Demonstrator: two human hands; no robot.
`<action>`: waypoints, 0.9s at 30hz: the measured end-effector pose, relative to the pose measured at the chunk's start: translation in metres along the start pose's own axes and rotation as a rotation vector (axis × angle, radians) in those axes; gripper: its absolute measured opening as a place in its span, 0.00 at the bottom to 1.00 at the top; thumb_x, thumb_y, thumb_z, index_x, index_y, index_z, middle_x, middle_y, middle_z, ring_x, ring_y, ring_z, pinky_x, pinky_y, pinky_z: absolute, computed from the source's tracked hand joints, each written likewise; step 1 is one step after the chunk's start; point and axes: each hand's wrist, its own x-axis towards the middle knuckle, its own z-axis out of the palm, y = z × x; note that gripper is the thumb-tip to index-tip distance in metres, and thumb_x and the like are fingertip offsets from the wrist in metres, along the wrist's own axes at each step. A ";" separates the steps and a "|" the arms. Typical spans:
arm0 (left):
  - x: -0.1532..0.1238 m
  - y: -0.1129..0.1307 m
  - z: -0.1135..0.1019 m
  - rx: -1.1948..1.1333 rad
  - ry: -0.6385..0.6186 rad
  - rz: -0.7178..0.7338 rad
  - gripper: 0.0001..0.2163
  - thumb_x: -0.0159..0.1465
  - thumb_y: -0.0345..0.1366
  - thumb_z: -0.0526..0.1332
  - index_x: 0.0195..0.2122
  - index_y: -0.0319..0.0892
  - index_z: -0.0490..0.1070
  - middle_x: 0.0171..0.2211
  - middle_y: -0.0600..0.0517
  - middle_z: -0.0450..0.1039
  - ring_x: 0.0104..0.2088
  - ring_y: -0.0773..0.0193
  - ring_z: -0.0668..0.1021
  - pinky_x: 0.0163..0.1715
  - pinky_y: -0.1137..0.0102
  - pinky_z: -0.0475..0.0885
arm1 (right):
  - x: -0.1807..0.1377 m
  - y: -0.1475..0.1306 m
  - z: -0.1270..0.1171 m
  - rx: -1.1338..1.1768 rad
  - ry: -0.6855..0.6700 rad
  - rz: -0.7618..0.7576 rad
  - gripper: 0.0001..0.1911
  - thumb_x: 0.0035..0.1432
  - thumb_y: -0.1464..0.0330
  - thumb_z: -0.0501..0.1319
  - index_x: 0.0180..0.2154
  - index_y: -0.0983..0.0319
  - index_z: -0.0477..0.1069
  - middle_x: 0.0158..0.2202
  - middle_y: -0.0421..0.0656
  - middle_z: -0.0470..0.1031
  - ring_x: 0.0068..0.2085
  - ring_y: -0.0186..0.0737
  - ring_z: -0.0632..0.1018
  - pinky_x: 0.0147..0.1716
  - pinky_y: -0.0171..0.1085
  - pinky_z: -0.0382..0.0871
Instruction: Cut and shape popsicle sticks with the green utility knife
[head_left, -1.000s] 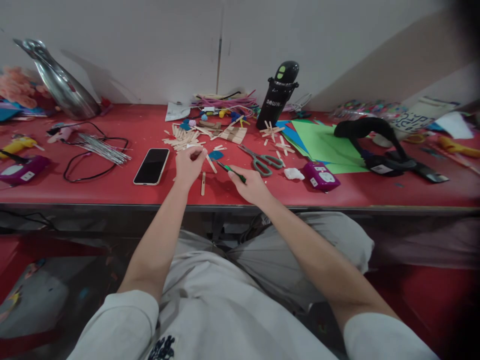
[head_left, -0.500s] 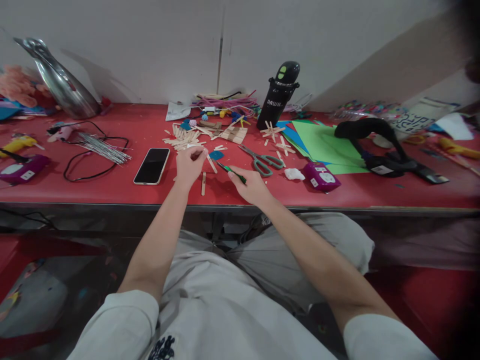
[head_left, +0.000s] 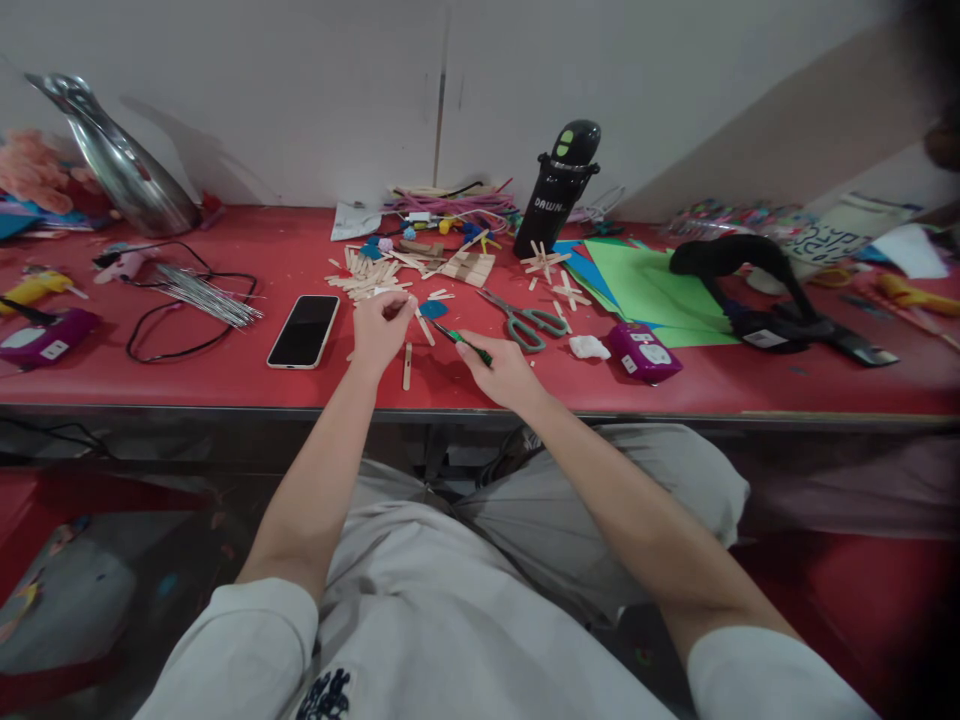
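Observation:
My left hand (head_left: 381, 325) is closed in a pinch above the red tabletop, at the near edge of a pile of wooden craft sticks (head_left: 367, 272). One craft stick (head_left: 424, 328) slants from its fingertips toward the lower right. Closed around a slim green-and-black pen-like tool (head_left: 474, 350), my right hand (head_left: 501, 372) points the thin dark tip left, toward that stick. A flat blue piece (head_left: 433, 310) lies just beyond the tip. Another loose stick (head_left: 407, 367) rests between my hands on the near side. Grey-handled scissors (head_left: 529, 325) lie beyond my right hand.
A phone (head_left: 304, 332) lies left of my left hand. To the right are a white crumpled lump (head_left: 589, 347), a purple box (head_left: 643, 353) and green paper sheets (head_left: 652, 290). A black bottle (head_left: 556, 195) stands behind, and a metal jug (head_left: 124, 160) at far left.
Almost nothing differs. Both hands keep their places and their grips, and the slim tool still points at the stick.

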 end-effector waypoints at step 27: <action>0.006 -0.004 0.001 -0.020 -0.015 -0.058 0.05 0.58 0.35 0.66 0.29 0.41 0.80 0.27 0.51 0.81 0.31 0.61 0.81 0.35 0.67 0.76 | 0.006 0.002 -0.002 -0.036 -0.070 -0.046 0.19 0.68 0.64 0.54 0.52 0.61 0.79 0.51 0.48 0.82 0.55 0.51 0.81 0.60 0.50 0.72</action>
